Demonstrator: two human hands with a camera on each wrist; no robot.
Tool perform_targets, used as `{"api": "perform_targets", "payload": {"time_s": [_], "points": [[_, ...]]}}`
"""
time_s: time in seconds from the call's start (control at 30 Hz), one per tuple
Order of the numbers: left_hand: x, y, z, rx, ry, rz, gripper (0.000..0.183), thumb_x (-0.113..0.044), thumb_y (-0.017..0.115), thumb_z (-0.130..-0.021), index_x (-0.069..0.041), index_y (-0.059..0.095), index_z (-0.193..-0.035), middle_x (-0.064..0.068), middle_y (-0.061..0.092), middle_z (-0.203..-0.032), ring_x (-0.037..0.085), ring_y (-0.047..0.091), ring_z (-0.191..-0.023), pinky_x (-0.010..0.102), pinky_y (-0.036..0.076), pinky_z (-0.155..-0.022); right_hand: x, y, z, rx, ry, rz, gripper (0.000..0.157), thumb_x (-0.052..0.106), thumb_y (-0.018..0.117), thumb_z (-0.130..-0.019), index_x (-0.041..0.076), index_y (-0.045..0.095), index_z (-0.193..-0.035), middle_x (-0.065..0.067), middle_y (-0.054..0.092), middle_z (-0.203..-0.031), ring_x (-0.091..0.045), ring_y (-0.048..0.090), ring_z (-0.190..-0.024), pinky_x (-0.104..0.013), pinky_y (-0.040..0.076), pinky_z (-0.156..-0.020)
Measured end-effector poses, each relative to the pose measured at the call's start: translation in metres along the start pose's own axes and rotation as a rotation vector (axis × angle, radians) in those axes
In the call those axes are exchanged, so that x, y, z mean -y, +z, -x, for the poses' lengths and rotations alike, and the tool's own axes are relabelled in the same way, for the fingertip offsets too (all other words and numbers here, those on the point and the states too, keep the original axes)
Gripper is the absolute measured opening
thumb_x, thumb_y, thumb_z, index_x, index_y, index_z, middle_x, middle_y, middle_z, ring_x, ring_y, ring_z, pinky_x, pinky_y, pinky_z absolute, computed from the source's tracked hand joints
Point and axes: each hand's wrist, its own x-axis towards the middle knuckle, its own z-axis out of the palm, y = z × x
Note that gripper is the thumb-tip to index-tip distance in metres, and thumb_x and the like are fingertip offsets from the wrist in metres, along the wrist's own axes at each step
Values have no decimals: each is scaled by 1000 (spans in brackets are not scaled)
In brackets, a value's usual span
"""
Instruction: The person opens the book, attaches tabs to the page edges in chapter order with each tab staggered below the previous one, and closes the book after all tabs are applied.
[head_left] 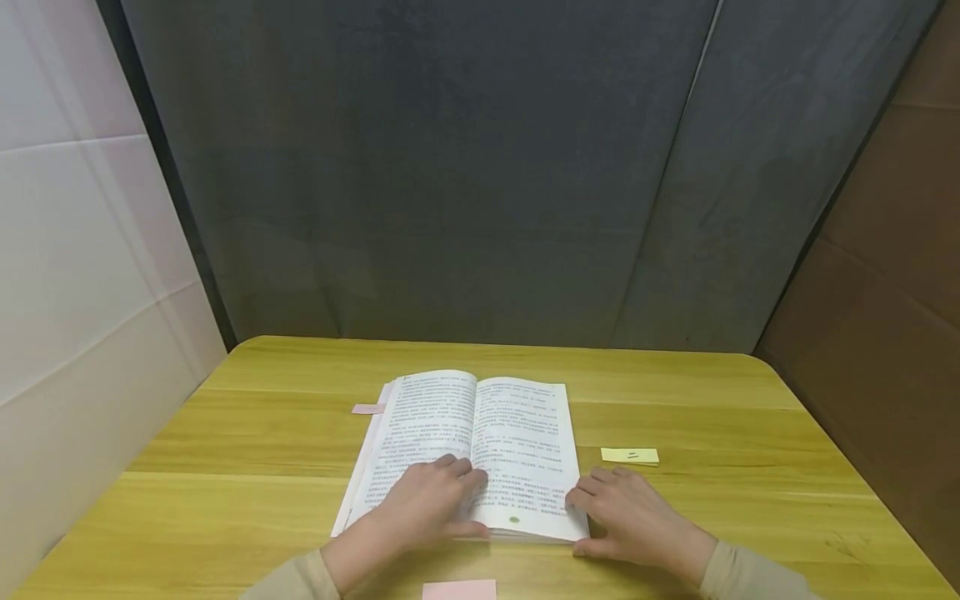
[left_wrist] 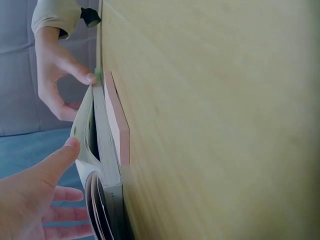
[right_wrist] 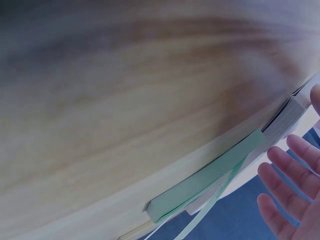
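Observation:
An open book (head_left: 525, 433) with printed pages lies in the middle of the table. My left hand (head_left: 438, 500) rests over its lower middle near the gutter, thumb at the bottom edge. In the left wrist view, that hand's fingers (left_wrist: 65, 213) are spread and relaxed beside the curving pages. At the lower right corner is my right hand (head_left: 630, 517), its fingertips on the page's side edge and thumb by the corner. The right wrist view shows its fingers (right_wrist: 287, 185) loosely extended. Beneath the upper pages, a gap (left_wrist: 91, 135) opens along the bottom edge.
A yellow sticky-note pad (head_left: 630, 456) with dark marks lies right of the book. In front of the book is a pink pad (head_left: 459, 590). A pink tab (head_left: 367, 409) sticks out from the left pages. A dark partition (head_left: 450, 167) stands behind the table.

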Motion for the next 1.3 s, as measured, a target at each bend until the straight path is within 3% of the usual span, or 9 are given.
{"api": "perform_targets", "payload": {"time_s": [0.23,0.43,0.6,0.7,0.8,0.9,1.0,1.17,1.3], "points": [[-1,-9,3,-42,2,31,60,-62,59,-65,-13,60,-99,-4,54,-84,12,49,-71,23,41,-52,0,-8,4,-26,-24,-8,47,59,53,-74,16,60,-93,8,56,-88,-8,48,-77,-28,43,-62],[1,-15,10,-53,-11,57,60,-56,61,-69,-14,56,-112,-1,56,-102,16,53,-88,29,46,-61,2,-12,4,-41,-33,-20,45,58,53,-76,16,60,-92,8,56,-88,-8,48,-77,-29,44,-62],[0,-18,13,-153,101,65,58,-34,63,-71,-14,47,-123,1,50,-116,16,49,-101,33,45,-74,2,-12,4,-43,-39,-13,47,59,53,-75,16,60,-93,8,56,-88,-9,50,-78,-30,44,-63],[-2,-21,13,-221,176,51,67,-18,59,-65,-12,41,-129,4,44,-126,18,43,-111,34,41,-83,3,-12,4,-37,-40,-5,48,59,53,-75,16,61,-93,7,56,-88,-9,50,-79,-31,45,-64],[-2,-25,13,-229,200,11,79,-8,56,-60,-9,31,-136,7,31,-137,22,29,-124,39,31,-93,3,-13,4,-39,-44,1,48,59,53,-75,16,61,-93,7,56,-88,-10,51,-80,-32,45,-66],[-1,-30,13,-202,180,-56,87,-3,56,-58,-7,23,-139,8,18,-143,25,14,-130,45,18,-99,3,-12,4,-43,-46,0,47,59,53,-75,16,61,-92,7,56,-88,-10,51,-80,-33,45,-67],[2,-33,16,-173,142,-129,90,-2,59,-58,-8,22,-139,9,15,-144,26,9,-130,52,8,-99,4,-12,4,-47,-44,-5,47,58,53,-76,16,62,-92,7,56,-88,-10,51,-80,-33,45,-66],[8,-31,24,-133,74,-202,88,-9,65,-56,-10,30,-136,10,26,-140,27,16,-129,59,3,-96,4,-12,4,-50,-36,-11,46,58,52,-77,15,62,-90,6,57,-88,-11,52,-80,-33,45,-65],[12,-29,29,-72,11,-238,74,-18,65,-59,-11,42,-129,10,39,-132,28,30,-123,60,6,-95,3,-12,4,-55,-28,-12,44,57,53,-77,16,62,-89,6,57,-87,-11,51,-79,-31,45,-64]]}}
